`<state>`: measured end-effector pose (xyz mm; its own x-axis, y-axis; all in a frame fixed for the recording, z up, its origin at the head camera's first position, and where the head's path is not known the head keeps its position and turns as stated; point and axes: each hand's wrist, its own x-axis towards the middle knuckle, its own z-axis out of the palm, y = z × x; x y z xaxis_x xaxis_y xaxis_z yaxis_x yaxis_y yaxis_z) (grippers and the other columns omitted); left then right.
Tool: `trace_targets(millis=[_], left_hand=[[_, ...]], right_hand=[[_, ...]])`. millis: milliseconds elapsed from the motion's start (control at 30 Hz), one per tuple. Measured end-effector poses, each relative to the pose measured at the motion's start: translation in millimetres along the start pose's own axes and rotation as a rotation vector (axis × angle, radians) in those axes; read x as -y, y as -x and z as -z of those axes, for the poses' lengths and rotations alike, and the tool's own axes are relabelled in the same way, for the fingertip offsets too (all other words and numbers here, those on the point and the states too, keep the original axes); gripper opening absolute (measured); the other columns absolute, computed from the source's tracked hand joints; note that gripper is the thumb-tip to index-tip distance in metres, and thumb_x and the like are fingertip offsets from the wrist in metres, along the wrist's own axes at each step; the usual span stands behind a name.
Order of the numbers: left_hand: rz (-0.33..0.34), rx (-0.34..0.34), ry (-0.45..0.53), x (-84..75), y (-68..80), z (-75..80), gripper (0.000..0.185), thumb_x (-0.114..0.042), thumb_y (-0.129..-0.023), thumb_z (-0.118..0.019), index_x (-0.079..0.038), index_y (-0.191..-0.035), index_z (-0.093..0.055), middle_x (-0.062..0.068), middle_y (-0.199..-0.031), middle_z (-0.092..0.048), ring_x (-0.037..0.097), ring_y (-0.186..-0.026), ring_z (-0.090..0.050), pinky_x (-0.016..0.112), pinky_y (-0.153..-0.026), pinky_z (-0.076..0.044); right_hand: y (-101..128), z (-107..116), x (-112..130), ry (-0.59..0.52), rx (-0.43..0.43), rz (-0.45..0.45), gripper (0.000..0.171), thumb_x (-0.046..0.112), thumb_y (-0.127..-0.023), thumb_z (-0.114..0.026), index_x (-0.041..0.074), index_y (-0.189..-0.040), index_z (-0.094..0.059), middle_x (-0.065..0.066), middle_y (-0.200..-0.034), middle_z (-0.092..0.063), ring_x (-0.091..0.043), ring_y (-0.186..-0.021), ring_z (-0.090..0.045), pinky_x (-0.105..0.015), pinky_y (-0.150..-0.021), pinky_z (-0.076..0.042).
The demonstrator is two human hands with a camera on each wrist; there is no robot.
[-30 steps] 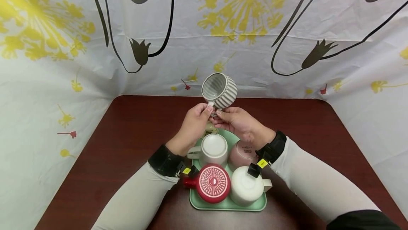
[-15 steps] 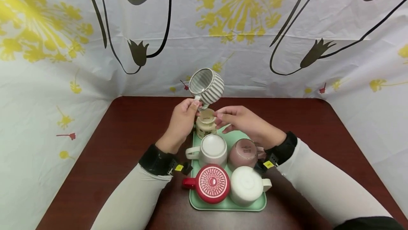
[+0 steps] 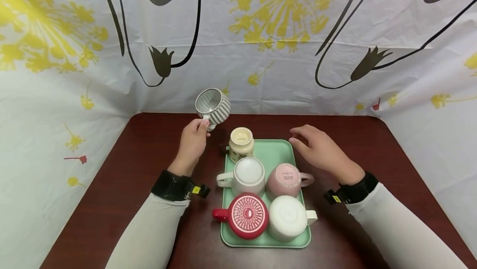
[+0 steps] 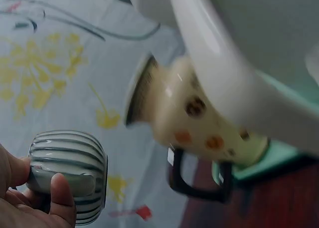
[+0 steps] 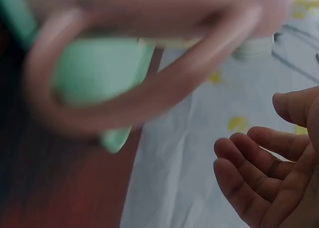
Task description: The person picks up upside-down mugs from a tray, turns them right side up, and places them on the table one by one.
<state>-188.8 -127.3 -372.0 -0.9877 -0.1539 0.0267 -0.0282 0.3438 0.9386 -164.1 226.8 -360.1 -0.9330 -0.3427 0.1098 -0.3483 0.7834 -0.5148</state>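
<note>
My left hand (image 3: 193, 141) pinches the handle of a grey-and-white striped mug (image 3: 218, 108), held up above the table's far left with its mouth tilted toward me. In the left wrist view the thumb and fingers close on that striped mug's (image 4: 75, 143) handle. To the right of the tray, my right hand (image 3: 322, 151) hovers with loosely bent fingers and holds nothing. On the green tray (image 3: 273, 149), several mugs sit upside down: a cream patterned one (image 3: 241, 146), a white one (image 3: 249, 175), a pink one (image 3: 285, 182), a red one (image 3: 247, 216) and another white one (image 3: 287, 218).
The tray lies on a dark red-brown table (image 3: 156, 219). A white floral cloth (image 3: 283, 78) hangs behind and along both sides. The pink mug's handle (image 3: 307, 179) and the red mug's handle (image 3: 220, 214) stick out past the tray's edges.
Both hands were at the striped mug. My right hand has let go and moved right, away from it. My left hand has carried the mug left, uncovering the cream mug.
</note>
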Motion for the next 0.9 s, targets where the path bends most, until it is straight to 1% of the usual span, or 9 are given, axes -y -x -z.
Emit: trace_targets(millis=[67, 133, 300, 433, 533, 633, 733, 900], left_hand=[[0.016, -0.002, -0.016, 11.2, -5.0, 1.0, 0.035, -0.029, -0.113, -0.046, -0.001, -0.122, -0.064, 0.017, -0.112, -0.064, 0.034, -0.102, -0.060, 0.032, -0.075, -0.042], [0.032, -0.003, -0.026, 21.6, -9.3, 1.8, 0.036, -0.030, -0.113, -0.045, 0.000, -0.123, -0.063, 0.018, -0.112, -0.063, 0.033, -0.101, -0.060, 0.032, -0.076, -0.042], [0.072, 0.002, -0.056, 42.9, -19.8, 3.7, 0.039, -0.033, -0.113, -0.043, -0.001, -0.125, -0.061, 0.017, -0.114, -0.061, 0.028, -0.099, -0.057, 0.033, -0.079, -0.042], [0.092, 0.011, -0.063, 55.8, -27.2, 4.5, 0.040, -0.034, -0.113, -0.042, 0.000, -0.127, -0.060, 0.018, -0.115, -0.060, 0.027, -0.099, -0.056, 0.034, -0.080, -0.042], [0.106, 0.022, -0.063, 63.5, -31.1, 4.0, 0.041, -0.034, -0.113, -0.042, 0.000, -0.127, -0.059, 0.018, -0.114, -0.058, 0.027, -0.098, -0.054, 0.035, -0.080, -0.042], [0.118, 0.032, -0.070, 69.9, -34.1, 3.1, 0.041, -0.035, -0.113, -0.041, -0.001, -0.127, -0.059, 0.016, -0.112, -0.057, 0.026, -0.094, -0.052, 0.035, -0.079, -0.042], [0.119, 0.025, -0.089, 74.6, -37.0, 1.7, 0.040, -0.036, -0.113, -0.040, -0.002, -0.121, -0.058, 0.012, -0.105, -0.055, 0.024, -0.087, -0.050, 0.035, -0.075, -0.041], [0.096, 0.022, -0.121, 80.8, -45.1, -3.0, 0.035, -0.037, -0.113, -0.041, -0.006, -0.101, -0.052, 0.008, -0.088, -0.047, 0.024, -0.074, -0.044, 0.036, -0.068, -0.039]], right_hand=[[4, -4, -12, 0.050, -0.027, -0.015, 0.041, 0.028, -0.106, -0.060, 0.005, -0.140, -0.060, -0.013, -0.133, -0.063, -0.032, -0.115, -0.064, -0.054, -0.097, -0.052], [9, -8, -23, 0.089, -0.050, -0.033, 0.043, 0.027, -0.106, -0.061, 0.003, -0.142, -0.058, -0.015, -0.133, -0.062, -0.033, -0.113, -0.064, -0.055, -0.095, -0.052], [17, -20, -44, 0.183, -0.094, -0.053, 0.050, 0.029, -0.106, -0.060, 0.000, -0.146, -0.054, -0.022, -0.138, -0.059, -0.041, -0.124, -0.060, -0.061, -0.099, -0.051], [20, -29, -55, 0.240, -0.129, -0.035, 0.053, 0.030, -0.105, -0.061, -0.002, -0.147, -0.053, -0.025, -0.142, -0.057, -0.044, -0.133, -0.054, -0.062, -0.106, -0.047], [22, -34, -61, 0.268, -0.162, -0.020, 0.055, 0.030, -0.104, -0.064, -0.002, -0.147, -0.053, -0.025, -0.143, -0.057, -0.044, -0.135, -0.053, -0.062, -0.109, -0.045], [22, -37, -64, 0.288, -0.181, -0.002, 0.056, 0.030, -0.103, -0.066, -0.002, -0.146, -0.054, -0.025, -0.143, -0.058, -0.045, -0.134, -0.053, -0.063, -0.109, -0.044], [21, -37, -67, 0.297, -0.190, 0.014, 0.056, 0.030, -0.103, -0.066, -0.002, -0.147, -0.054, -0.025, -0.143, -0.058, -0.045, -0.134, -0.053, -0.063, -0.109, -0.044], [21, -36, -68, 0.297, -0.191, 0.004, 0.055, 0.030, -0.103, -0.066, -0.002, -0.147, -0.054, -0.025, -0.142, -0.058, -0.045, -0.133, -0.053, -0.063, -0.108, -0.044]])
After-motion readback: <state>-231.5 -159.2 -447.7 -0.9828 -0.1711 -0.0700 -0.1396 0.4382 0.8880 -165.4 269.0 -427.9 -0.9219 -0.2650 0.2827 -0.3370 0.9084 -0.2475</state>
